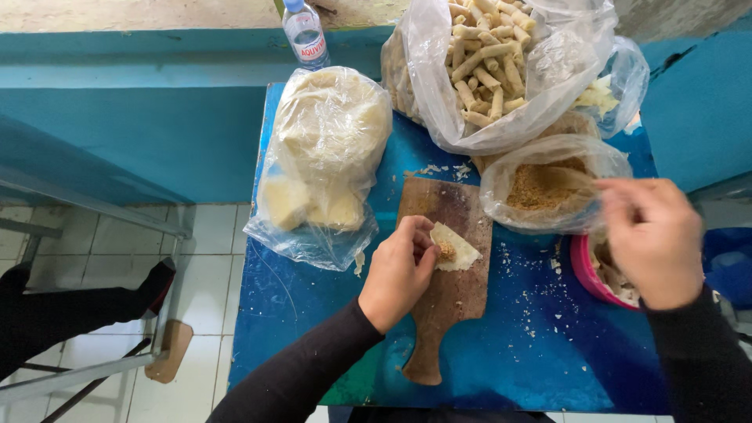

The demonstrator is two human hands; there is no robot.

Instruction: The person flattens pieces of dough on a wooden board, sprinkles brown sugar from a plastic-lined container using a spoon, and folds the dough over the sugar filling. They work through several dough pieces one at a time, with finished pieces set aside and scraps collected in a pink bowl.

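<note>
Currently my left hand rests on the wooden cutting board, fingers curled loosely, fingertips pressing the near edge of a pale dough wrapper. It is a pinch-and-hold contact, not a closed fist. The wrapper lies flat on the upper half of the board with a small mound of brown filling on it, just beside my fingertips.

My right hand hovers above the pink bowl at the right edge of the blue table; thumb and fingers are drawn together, but motion blur stops me telling whether anything sits between them.

Farther out: an open clear bag of brown crumb-like filling stands just beyond the board, touching the right hand's side of it. Behind that, a large clear bag of rolled pastry sticks. To the left, a plastic-wrapped stack of round dough sheets. A water bottle stands at the far edge. Crumbs are scattered over the table.
</note>
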